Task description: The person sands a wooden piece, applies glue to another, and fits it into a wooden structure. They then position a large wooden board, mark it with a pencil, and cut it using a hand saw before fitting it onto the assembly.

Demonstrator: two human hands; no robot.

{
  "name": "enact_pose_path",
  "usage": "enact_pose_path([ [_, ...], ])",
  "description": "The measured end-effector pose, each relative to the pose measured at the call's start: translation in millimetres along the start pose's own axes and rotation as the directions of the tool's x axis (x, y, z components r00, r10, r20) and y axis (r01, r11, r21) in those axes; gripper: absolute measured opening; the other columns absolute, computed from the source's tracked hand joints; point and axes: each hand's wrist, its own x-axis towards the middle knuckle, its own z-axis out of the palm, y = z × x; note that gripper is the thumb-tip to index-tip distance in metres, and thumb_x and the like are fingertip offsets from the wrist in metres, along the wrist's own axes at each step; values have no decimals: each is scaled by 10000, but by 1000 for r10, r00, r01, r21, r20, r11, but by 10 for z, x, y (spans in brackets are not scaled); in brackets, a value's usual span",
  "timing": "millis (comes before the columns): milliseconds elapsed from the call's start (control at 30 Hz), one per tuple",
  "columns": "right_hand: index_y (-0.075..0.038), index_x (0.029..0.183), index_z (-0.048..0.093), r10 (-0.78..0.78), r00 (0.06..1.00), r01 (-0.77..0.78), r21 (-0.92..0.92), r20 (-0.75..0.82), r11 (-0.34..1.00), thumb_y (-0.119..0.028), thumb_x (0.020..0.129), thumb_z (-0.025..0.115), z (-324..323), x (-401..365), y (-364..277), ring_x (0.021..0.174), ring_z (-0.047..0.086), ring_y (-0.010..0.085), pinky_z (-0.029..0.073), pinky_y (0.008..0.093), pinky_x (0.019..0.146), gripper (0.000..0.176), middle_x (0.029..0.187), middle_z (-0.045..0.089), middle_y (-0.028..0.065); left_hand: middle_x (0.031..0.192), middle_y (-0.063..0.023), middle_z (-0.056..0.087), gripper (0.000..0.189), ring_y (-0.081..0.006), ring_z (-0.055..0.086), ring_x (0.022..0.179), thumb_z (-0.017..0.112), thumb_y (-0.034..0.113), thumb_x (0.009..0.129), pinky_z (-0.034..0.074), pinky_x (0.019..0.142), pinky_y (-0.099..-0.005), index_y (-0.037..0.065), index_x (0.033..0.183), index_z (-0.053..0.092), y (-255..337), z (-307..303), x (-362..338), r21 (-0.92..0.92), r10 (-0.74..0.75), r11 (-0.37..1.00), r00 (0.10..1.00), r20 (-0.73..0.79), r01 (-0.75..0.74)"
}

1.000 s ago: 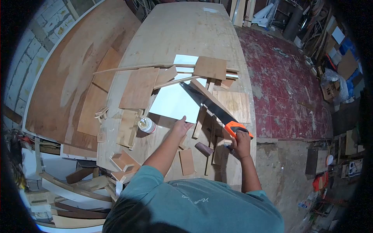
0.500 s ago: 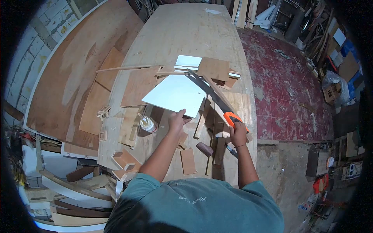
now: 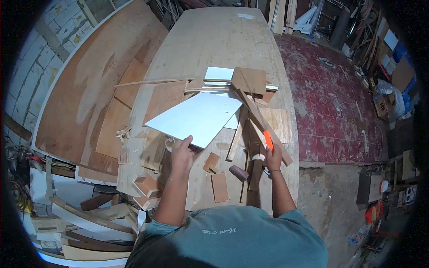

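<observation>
My left hand [image 3: 182, 156] is closed on the near edge of a white panel [image 3: 196, 117], thumb on top. The panel is tilted above the pile of wood pieces. In my right hand [image 3: 274, 157] is a handsaw [image 3: 268, 140], gripped by its orange handle; its blade is turned nearly edge-on and hardly shows. Close by that hand runs a long wooden strip [image 3: 268, 123]. Beside my left wrist a glass jar [image 3: 169, 143] is mostly hidden. Between my forearms lie a dark cylinder [image 3: 239, 173] and a small flat wooden block [image 3: 219, 187].
The pieces lie on a long plywood-topped table [image 3: 214, 40]. A large curved wooden panel [image 3: 85, 89] leans at the left by a block wall. Small wooden boxes [image 3: 148, 185] stand at the near left corner. Red flooring [image 3: 330, 102] runs along the right side.
The white panel has turned and shifted left and nearer, with my left hand moving along. The saw has rotated from flat-on to edge-on. The jar is now mostly covered.
</observation>
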Motion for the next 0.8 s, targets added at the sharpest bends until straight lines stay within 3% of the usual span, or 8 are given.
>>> enact_pose_path([
  [433,-15,869,563,15,999,1,-362,42,932,-200,771,638,353,-96,-32,860,519,350,385,448,830,223,872,554,181,1121,-151,576,355,-234,563,1041,558,84,852,436,923,-358,-91,1153,488,77,-110,-717,-22,39,999,988,148,-36],
  [500,-42,991,573,-186,977,102,-535,-106,839,-192,741,656,328,-105,-140,911,515,344,386,428,834,304,914,549,151,1110,-148,587,353,-226,561,1043,575,92,844,417,930,-354,-84,1141,502,-39,-167,-774,-5,0,1000,968,252,1],
  [567,-57,1099,556,-171,982,112,-495,-77,861,-290,810,603,317,-17,-191,991,510,293,383,396,885,374,1051,539,117,1111,-139,590,354,-223,554,1052,587,96,837,410,922,-348,-76,1137,513,-175,-240,-822,-8,-11,1000,965,263,14],
  [600,-53,1159,524,49,996,-62,174,80,983,-377,843,550,289,44,-228,1032,498,266,372,396,920,454,1110,529,114,1112,-133,589,364,-219,550,1054,589,99,837,401,929,-345,-74,1147,508,-224,-260,-862,12,-30,1000,961,276,28],
  [633,-50,1220,491,117,935,-331,711,334,620,-465,876,497,251,92,-257,1074,486,239,360,397,954,539,1169,519,112,1113,-126,589,374,-216,547,1056,590,101,837,392,935,-342,-71,1157,504,-263,-275,-895,32,-51,999,956,290,44],
  [667,-56,1285,427,-73,857,-509,860,511,39,-566,894,395,197,114,-269,1144,464,245,356,395,982,643,1255,483,111,1112,-115,587,386,-198,537,1059,601,107,834,369,950,-337,-68,1164,506,-311,-274,-931,32,-25,999,947,321,16],
  [700,-72,1320,379,-127,844,-535,811,521,-235,-566,895,389,-116,83,-707,1168,457,264,368,409,990,652,1270,477,118,1112,-115,587,386,-198,537,1059,601,107,834,369,950,-337,-68,1164,506,-394,-318,-952,29,-30,999,946,322,22],
  [800,-70,1298,395,-111,866,-498,822,488,-274,-509,910,419,-356,104,-1017,1184,446,255,383,417,988,586,1239,494,119,1012,-109,636,275,-156,577,958,606,142,853,431,854,-309,-58,1041,592,-669,-463,-1005,128,-21,992,948,318,-21],
])
